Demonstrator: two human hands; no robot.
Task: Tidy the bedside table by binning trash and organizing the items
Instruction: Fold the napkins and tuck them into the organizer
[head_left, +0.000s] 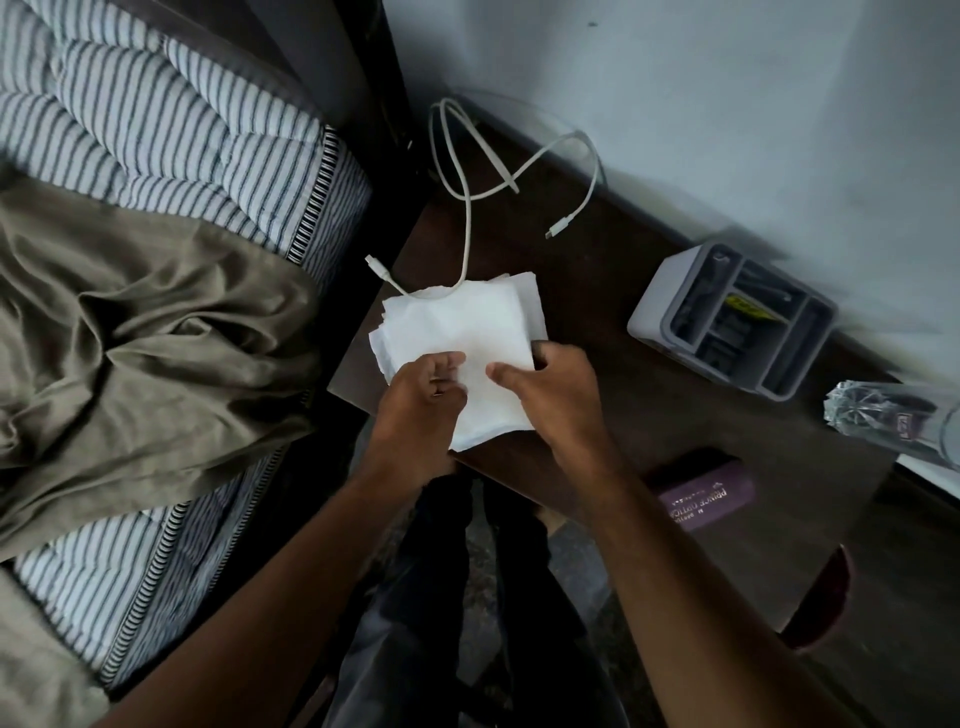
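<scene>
I see both hands gripping a stack of white tissues (467, 343) at the near-left corner of the dark bedside table (649, 395), the stack's long axis running from about 11 o'clock to 5 o'clock. The left hand (421, 400) pinches the stack's near-left edge, fingers curled onto the top sheet; the right hand (556, 395) clamps the right edge, thumb on top. The stack's left and near corners overhang the table edge, which drops to the striped bed (156, 156) and olive blanket (145, 343) at 9 o'clock. A white cable (467, 208) loops at 12 o'clock, one strand lying across the stack's far edge. Bare tabletop lies open to the right, toward a grey organizer (732, 322) at 2 o'clock, a clear glass object (883, 415) at 3 o'clock and a purple case (706, 499) at 4 o'clock.
</scene>
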